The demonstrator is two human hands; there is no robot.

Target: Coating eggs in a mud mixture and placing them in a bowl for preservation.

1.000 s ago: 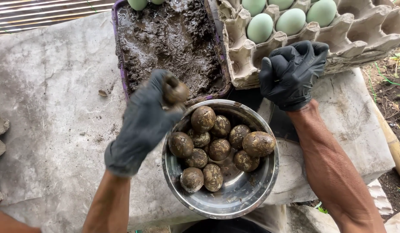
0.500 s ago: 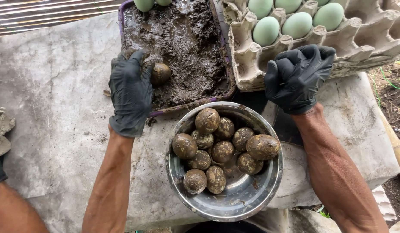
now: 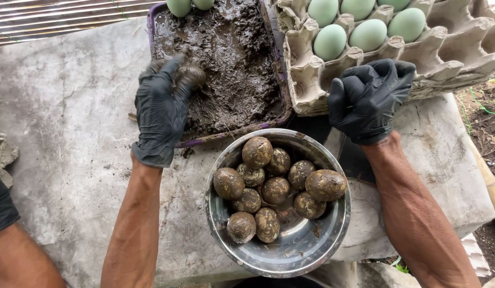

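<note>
Mud-coated egg [image 3: 191,76] under left hand [image 3: 159,109] fingers [image 3: 170,66] — on muddy tray [image 3: 231,136].

A rough grey stone tabletop [image 3: 60,133] carries a purple mud tray [image 3: 150,32], a cardboard egg carton [image 3: 445,58] and a steel bowl [image 3: 311,256].

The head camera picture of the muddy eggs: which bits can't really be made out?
- Mud-coated egg: head view, the left hand blurs with it, so the grip is unclear.
- Right hand: curled at the egg carton; its own fingers hide anything inside.
- Mud tray and pale green eggs: cut off by the top edge.
- Metal bowl: its bottom is hidden under the coated eggs.
</note>
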